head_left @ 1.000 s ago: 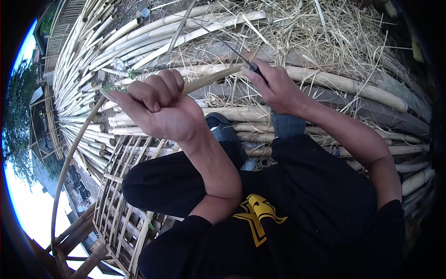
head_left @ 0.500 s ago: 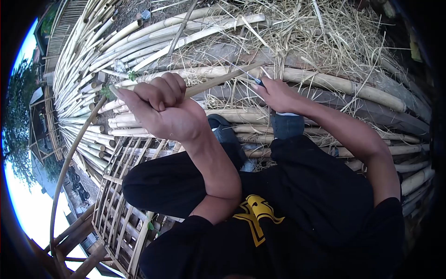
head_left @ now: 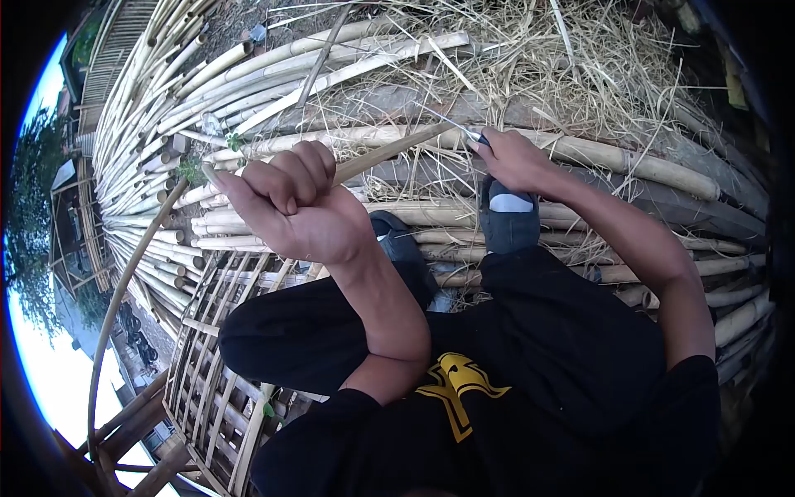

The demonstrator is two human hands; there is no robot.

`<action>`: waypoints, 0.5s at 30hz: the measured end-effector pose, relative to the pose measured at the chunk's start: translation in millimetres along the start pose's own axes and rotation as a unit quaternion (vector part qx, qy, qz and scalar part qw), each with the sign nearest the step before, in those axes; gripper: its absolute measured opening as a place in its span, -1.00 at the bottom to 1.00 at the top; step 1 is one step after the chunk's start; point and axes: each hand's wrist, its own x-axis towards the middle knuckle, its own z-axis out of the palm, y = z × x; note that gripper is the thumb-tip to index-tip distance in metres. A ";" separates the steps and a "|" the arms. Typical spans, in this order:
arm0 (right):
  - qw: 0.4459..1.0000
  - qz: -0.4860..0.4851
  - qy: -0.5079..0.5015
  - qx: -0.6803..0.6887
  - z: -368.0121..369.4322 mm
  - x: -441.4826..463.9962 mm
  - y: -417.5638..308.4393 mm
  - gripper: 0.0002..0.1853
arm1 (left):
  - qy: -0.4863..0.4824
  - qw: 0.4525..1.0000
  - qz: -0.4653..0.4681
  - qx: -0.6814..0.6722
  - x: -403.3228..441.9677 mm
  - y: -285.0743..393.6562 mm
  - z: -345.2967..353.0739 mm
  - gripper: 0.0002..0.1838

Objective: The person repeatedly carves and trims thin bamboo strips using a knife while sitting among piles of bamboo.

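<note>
1. On my head camera I see the left hand [head_left: 302,203] raised, with its fingers [head_left: 306,172] curled tightly around a bamboo strip [head_left: 393,151], and the thumb stretched outward.
2. The strip comes out of the fist toward the right hand [head_left: 517,161]. On the other side, what looks like the same strip bends down in a long curve to the lower left edge of my view.
3. The right hand has its fingers closed on a knife [head_left: 477,137]; they hide most of the handle. The thin blade lies at the strip's near end, but I cannot tell if it touches.
4. As for containers, I find one crate-like slatted frame [head_left: 201,326], at the left beside the person's bent knee. Between its slats I see gaps and shadow; what is inside, I cannot tell. A green leaf [head_left: 267,409] shows at its near side.
5. At the left many bamboo poles [head_left: 175,271] lie close together, and several show open, hollow ends.
6. Beyond the hands, a heap of thin dry strips [head_left: 571,74] lies loosely over more bamboo.
7. The dark shoes [head_left: 508,230] are between the knees and the hands.
</note>
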 end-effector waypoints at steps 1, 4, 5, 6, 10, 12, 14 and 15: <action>1.000 0.000 -0.002 -0.002 -16.5 0.8 -7.8 -0.62 | 0.002 1.000 0.001 -0.001 -0.4 -0.5 -1.3 -0.44; 0.989 0.009 0.051 0.141 -62.0 -3.8 -52.8 -0.63 | -0.043 0.999 -0.006 0.006 -0.2 0.1 -3.9 -0.44; 0.979 -0.039 0.073 0.184 -65.5 -10.7 -65.2 -0.62 | -0.043 0.999 -0.006 0.008 0.5 0.2 -5.2 -0.44; 0.966 -0.087 0.095 0.226 -65.8 -16.6 -71.1 -0.62 | -0.081 0.997 -0.012 -0.011 1.1 0.6 -6.5 -0.43; 0.992 -0.044 -0.053 0.105 -18.0 -13.2 -46.7 -0.58 | -0.149 0.987 -0.040 -0.053 -0.3 1.2 -6.4 -0.43; 0.996 -0.036 -0.043 0.068 -19.1 -7.7 -33.4 -0.56 | -0.148 0.987 -0.036 -0.057 0.5 1.7 -10.6 -0.43; 0.991 0.015 -0.051 0.119 -32.0 -8.0 -35.3 -0.54 | -0.149 0.986 -0.038 -0.061 3.4 1.4 -14.9 -0.42; 0.991 0.016 -0.056 0.119 -42.7 -11.8 -45.5 -0.54 | -0.145 0.987 -0.040 -0.059 3.0 1.4 -15.7 -0.42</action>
